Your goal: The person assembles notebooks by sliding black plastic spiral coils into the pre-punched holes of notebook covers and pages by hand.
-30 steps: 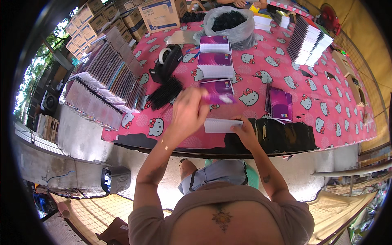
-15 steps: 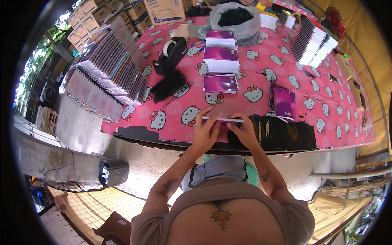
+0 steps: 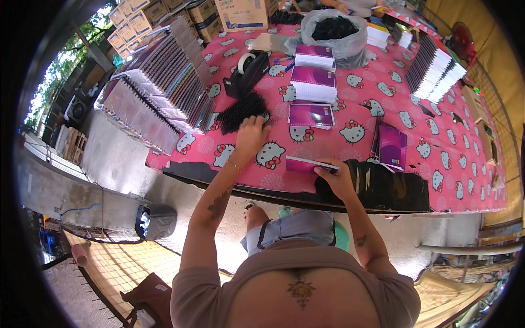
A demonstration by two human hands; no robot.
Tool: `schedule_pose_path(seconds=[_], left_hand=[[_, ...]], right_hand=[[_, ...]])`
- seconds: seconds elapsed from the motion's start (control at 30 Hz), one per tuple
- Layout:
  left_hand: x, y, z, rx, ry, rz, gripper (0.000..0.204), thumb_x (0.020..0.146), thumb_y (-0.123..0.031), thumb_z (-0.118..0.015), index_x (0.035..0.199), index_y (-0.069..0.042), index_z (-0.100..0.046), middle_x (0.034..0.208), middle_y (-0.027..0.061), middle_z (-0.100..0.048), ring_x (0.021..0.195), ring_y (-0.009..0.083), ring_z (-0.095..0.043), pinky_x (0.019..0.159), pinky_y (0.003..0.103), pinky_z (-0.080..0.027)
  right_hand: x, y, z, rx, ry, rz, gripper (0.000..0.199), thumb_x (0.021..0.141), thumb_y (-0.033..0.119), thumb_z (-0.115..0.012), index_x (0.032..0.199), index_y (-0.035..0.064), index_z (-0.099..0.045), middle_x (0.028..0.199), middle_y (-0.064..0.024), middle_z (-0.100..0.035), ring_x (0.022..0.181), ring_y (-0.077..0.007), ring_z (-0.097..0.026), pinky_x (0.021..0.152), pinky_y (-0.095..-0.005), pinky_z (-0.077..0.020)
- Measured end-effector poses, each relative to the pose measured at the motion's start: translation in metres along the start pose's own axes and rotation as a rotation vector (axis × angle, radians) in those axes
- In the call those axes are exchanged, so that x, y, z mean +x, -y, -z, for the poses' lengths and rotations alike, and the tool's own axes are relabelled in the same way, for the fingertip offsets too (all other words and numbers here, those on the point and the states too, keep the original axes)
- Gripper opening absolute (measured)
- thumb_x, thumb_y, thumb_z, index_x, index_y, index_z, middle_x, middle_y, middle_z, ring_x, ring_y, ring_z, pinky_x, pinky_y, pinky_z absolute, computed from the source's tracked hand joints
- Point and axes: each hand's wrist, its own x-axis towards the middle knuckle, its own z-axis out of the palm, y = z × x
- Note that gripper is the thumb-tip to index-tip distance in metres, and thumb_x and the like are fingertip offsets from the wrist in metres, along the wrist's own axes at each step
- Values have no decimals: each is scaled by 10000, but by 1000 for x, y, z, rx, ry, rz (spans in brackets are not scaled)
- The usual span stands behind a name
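My left hand [image 3: 251,133] reaches forward over the pink patterned tablecloth [image 3: 415,115] and touches the near edge of a pile of black plastic binding combs [image 3: 240,111]; I cannot tell if it grips one. My right hand [image 3: 334,174] holds a thin purple notebook [image 3: 306,164] flat at the table's front edge, beside a black strip [image 3: 383,188] along that edge. Just beyond lies another purple notebook [image 3: 310,115].
Two stacks of purple notebooks [image 3: 312,76] stand farther back, with a black tape dispenser [image 3: 249,70] and a bag of black combs [image 3: 334,30]. Rows of spiral-bound books [image 3: 158,93] fill the left side, more stand at right [image 3: 435,68]. Cardboard boxes [image 3: 243,12] sit behind.
My left hand left the notebook at the table edge and moved forward-left to the pile of black combs. My right hand stays on the notebook.
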Motion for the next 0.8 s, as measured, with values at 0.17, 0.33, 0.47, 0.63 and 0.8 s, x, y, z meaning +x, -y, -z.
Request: schedule_pose_path(seconds=[0.17,0.33,0.47,0.63,0.8], left_hand=[[-7,-11,8,-147,-86,2,194,897,-100,-625,1082,-44,-607,888,140,-593,842,341,-601,711,434,-502],[-20,-69,67,-521,60,99,247,905,-80,-619,1140,-34,-677,913,126,-668,712,259,-654,596,355,-516],[-49,-91,76,-701,88,152,230,894,5,-643,1114,-11,-709,883,116,-674,786,177,-680,703,274,-530],[-54,-97,77,-677,8,115,228,855,27,-686,1079,-5,-713,915,109,-687,812,167,-683,712,266,-533],[-58,-95,68,-645,-50,154,197,850,12,-704,1046,6,-709,926,108,-686,802,175,-680,706,269,-531]], right_hand=[[6,-8,-1,1,14,20,249,894,42,-715,1138,-6,-697,1010,-27,-702,906,-81,-617,813,-232,-492],[5,-12,4,-8,17,-8,236,903,42,-705,1134,-7,-697,1007,-23,-699,905,-74,-606,810,-225,-485],[7,-7,3,-20,37,10,231,907,42,-701,1132,-7,-691,996,-16,-694,909,-71,-599,807,-224,-480],[8,-10,3,-18,27,10,233,907,42,-702,1134,-8,-687,986,-11,-691,907,-71,-598,805,-226,-480],[6,-8,2,5,24,-1,232,900,48,-710,1125,-7,-689,969,-3,-689,899,-68,-598,807,-225,-476]])
